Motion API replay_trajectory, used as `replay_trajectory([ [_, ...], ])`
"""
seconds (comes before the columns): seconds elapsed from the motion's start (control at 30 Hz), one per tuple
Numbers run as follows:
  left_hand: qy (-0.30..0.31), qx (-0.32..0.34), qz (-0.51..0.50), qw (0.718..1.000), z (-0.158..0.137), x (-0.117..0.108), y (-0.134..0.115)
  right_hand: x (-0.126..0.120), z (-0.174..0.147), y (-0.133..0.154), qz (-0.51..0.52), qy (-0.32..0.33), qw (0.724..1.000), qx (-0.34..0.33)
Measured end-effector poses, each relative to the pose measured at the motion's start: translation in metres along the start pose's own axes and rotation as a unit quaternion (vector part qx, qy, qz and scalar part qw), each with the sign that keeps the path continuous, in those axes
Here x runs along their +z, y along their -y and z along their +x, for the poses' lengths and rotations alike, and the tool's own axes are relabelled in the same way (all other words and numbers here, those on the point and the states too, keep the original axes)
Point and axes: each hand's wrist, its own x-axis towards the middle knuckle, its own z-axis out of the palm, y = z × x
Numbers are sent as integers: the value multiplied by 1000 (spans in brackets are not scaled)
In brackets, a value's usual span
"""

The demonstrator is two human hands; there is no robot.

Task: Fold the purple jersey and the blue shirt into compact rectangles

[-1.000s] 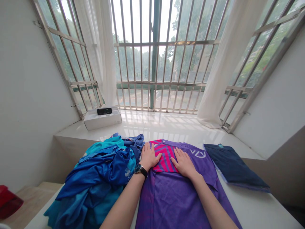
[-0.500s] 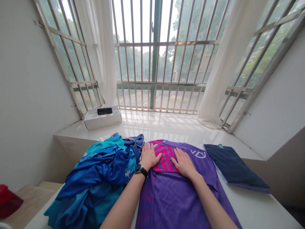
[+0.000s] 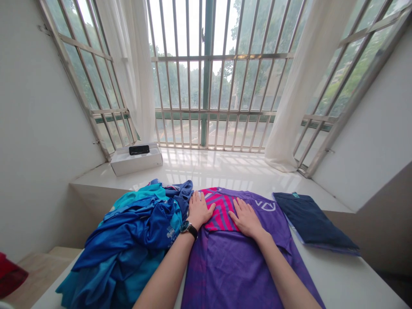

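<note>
A purple shirt (image 3: 231,266) with a pink striped panel and a white logo lies spread on the white table in front of me. My left hand (image 3: 199,210) rests flat on its upper left part, fingers stretched out, with a watch (image 3: 188,229) on the wrist. On the right side of the pink panel lies my right hand (image 3: 246,217), palm down with fingers apart. Directly left of the shirt is a crumpled heap of blue and teal clothes (image 3: 128,231), close to my left hand. Neither hand grips the fabric.
Folded dark navy clothing (image 3: 313,219) lies to the right. On the windowsill (image 3: 212,169) behind stands a white box (image 3: 137,164) with a black phone (image 3: 139,149) on top. Barred windows and white curtains (image 3: 286,111) rise beyond. A red object (image 3: 11,274) shows at the left edge.
The view has shifted very slightly. Both hands stay flat in the same places on the purple shirt.
</note>
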Motion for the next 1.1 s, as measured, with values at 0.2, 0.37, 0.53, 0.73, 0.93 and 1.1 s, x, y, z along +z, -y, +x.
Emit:
replay_trajectory([
  [0.2, -12, 16, -12, 1000, 2, -2, 2, 2, 1, -3, 20, -12, 1000, -2],
  [0.37, -6, 19, -5, 1000, 3, 1, 3, 2, 5, -11, 66, -97, 993, -6],
  [0.53, -12, 14, -2, 1000, 2, 2, 2, 2, 6, -12, 27, -100, 994, -21],
  [0.73, -8, 7, -6, 1000, 2, 1, 2, 4, 3, -8, -2, -15, 1000, -9],
  [0.93, -3, 7, -5, 1000, 2, 2, 2, 1, 1, -6, -2, -8, 1000, -3],
  [1.1, -5, 11, -4, 1000, 1, 1, 2, 0, 1, -5, -6, -5, 1000, -3],
])
